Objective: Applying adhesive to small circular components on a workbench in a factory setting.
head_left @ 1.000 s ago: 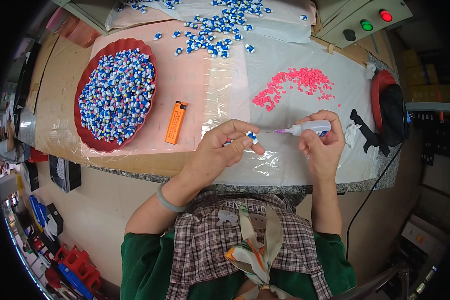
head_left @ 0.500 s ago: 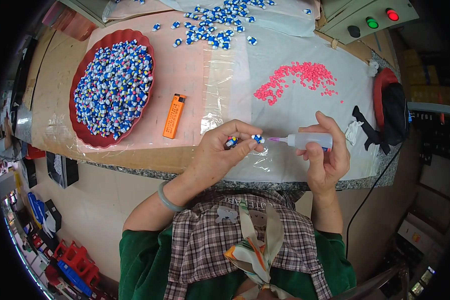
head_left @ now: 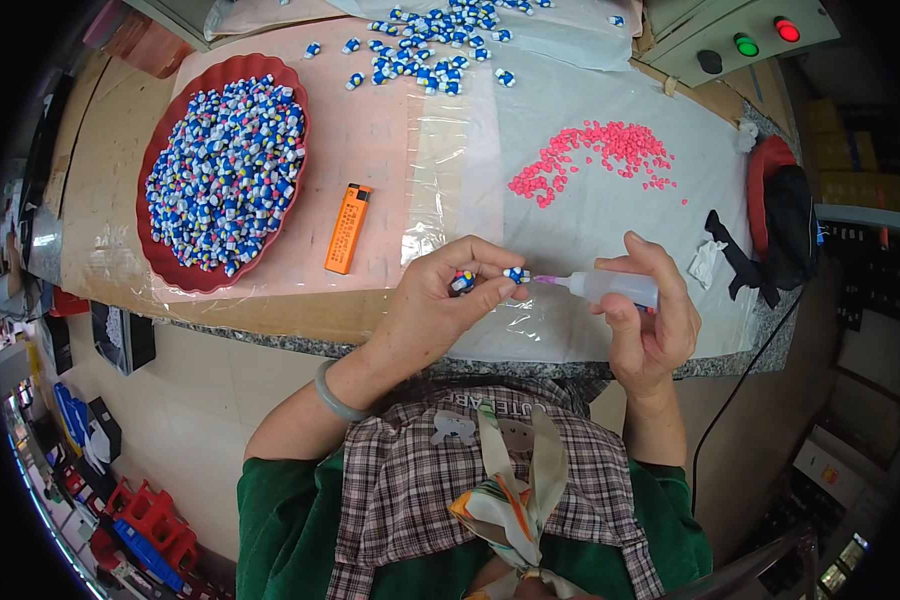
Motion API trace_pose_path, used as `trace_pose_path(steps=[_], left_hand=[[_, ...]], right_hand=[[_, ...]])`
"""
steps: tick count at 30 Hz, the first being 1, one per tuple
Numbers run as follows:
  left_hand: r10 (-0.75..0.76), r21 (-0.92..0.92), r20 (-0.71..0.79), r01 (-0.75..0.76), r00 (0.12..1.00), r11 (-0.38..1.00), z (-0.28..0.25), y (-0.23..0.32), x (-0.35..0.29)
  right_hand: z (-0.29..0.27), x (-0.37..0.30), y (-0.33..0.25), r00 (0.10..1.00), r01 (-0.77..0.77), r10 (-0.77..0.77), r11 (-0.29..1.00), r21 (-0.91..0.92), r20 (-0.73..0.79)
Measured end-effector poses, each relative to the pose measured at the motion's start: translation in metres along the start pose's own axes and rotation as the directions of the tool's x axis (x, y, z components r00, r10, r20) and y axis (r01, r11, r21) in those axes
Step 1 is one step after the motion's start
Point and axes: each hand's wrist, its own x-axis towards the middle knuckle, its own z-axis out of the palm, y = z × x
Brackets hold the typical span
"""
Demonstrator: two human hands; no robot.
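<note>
Head view, worktop: tan board and thin, wrinkled, glossy sheeting covered it; speckled stone showed along the near edge.
Left hand: its grip was clamped, thumb against fingers, on a small blue-and-white figure, glossy and rounded, above the worktop's near edge; a second figure sat within the curled fingers.
Right hand: its grip was closed around a squeeze bottle of smooth, translucent plastic, held level over the near edge; the slim pinkish nozzle pointed left at the pinched figure, contact too fine to tell.
Pink pieces: small, pebble-like bits, strewn in a curved band on the pale sheet in the worktop's right half.
Red dish: scalloped rim, heaped with tiny blue, white, yellow and pink figures, towards the left end.
Loose figures: blue and white, scattered by the far edge.
Orange case: flat, oblong, black-ended, right of the dish; small dark characters ran along it.
Apron: checked cloth with pale lettering and a grey animal patch.
</note>
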Motion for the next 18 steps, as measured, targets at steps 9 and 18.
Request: trace_pose_path(steps=[9, 18], left_hand=[[-0.011, 0.002, -0.008, 0.011, 1.0, 1.0, 0.001, -0.0008, -0.0006], [-0.015, -0.016, -0.019, 0.015, 1.0, 1.0, 0.0006, -0.0001, 0.0008]], right_hand=[[0.002, 0.0082, 0.0002, 0.984, 0.175, -0.173, 0.98, -0.09, 0.03], [-0.0016, 0.0014, 0.0061, 1.0, 0.022, -0.021, 0.998, 0.051, -0.016]])
